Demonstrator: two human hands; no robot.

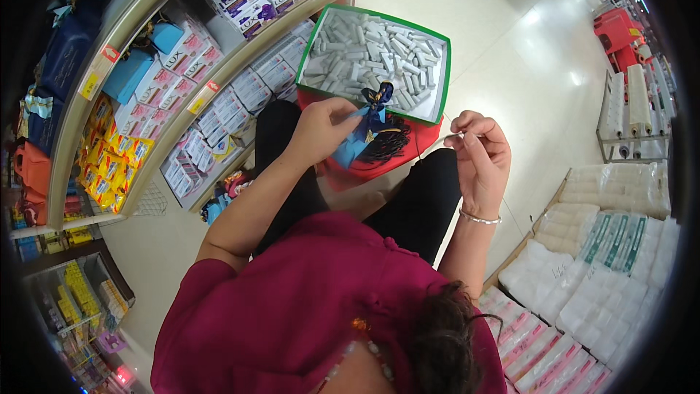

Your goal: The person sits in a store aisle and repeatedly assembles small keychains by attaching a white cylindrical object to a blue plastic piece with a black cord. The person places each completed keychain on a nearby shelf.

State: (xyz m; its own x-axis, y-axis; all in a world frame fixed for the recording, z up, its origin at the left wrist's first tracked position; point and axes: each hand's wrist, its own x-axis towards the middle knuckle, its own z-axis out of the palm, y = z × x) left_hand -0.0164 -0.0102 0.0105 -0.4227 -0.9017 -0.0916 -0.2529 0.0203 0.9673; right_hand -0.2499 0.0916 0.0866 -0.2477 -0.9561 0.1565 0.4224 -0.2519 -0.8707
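Note:
My left hand [328,128] is closed, thumb and fingers pinching the edge of a small light-blue bag [351,149]. On the bag's upper part sits a dark blue ribbon bow [378,99] with gold edges. Off to the right, my raised right hand [483,149] pinches the end of a thin dark strand, which slants down toward the bag. Behind the bag, a bunch of similar black strands [391,143] lies on a red stool [412,166]. Just beyond, a green-rimmed box [446,66] holds many small white and grey pieces [372,51].
Shelves on the left carry soap boxes [162,91], yellow packets [113,164] and more blue bags [130,73]. At the right, stacked white packs [576,248] stand on a low platform. Pale tiled floor [521,51] runs between. My knees flank the stool.

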